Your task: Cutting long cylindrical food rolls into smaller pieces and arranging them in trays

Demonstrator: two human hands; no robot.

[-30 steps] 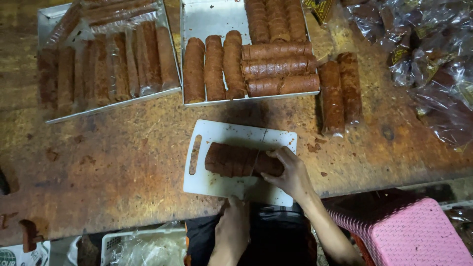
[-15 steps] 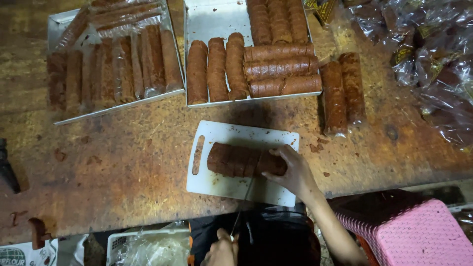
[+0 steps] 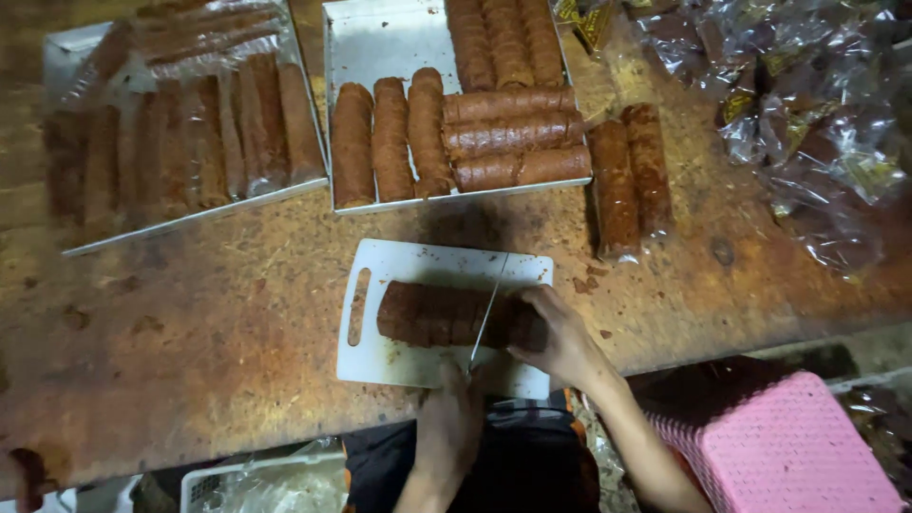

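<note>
A white cutting board (image 3: 408,366) lies on the worn wooden table near my body. A brown log-shaped roll (image 3: 427,315) rests across the board, scored into slices. My right hand (image 3: 562,340) grips the roll's right end. My left hand (image 3: 448,423) holds the handle of a thin knife (image 3: 487,309), whose blade lies across the roll near its right part, pointing away from me.
A metal tray (image 3: 380,38) behind the board holds several brown rolls. Another tray (image 3: 66,57) at the back left holds plastic-wrapped rolls. Two wrapped rolls (image 3: 632,176) lie right of the tray. Plastic bags (image 3: 817,114) pile at the far right. A pink basket (image 3: 774,446) stands at the lower right.
My left hand rose from below the table edge with the knife and laid the blade across the roll. My right hand stayed on the roll's right end.
</note>
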